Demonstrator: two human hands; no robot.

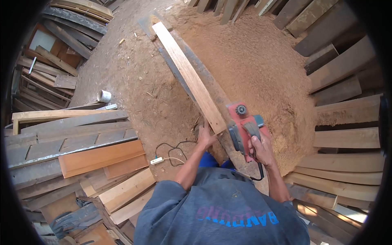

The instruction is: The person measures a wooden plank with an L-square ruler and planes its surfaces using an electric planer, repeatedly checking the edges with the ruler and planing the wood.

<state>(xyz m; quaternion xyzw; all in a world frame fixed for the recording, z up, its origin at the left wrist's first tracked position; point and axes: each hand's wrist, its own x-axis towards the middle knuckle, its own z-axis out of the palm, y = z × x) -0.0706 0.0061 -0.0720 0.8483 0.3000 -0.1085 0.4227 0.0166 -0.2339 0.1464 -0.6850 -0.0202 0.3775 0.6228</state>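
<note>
Planer (241,119), red, is held firmly by its handle (251,129) in the right hand (263,150), just beside the near end of the board (190,79). The left hand (206,136) touches that end (whether it clasps it, I cannot tell). The board lies along a dark beam (203,74), sawdust (265,69) to the right.

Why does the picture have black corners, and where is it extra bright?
Head view: black corners and curved-looking boards at the right suggest a very wide lens; head view: glaring patches brighten the wood at lower right; head view: the long plank looks palest at its far end.
</note>
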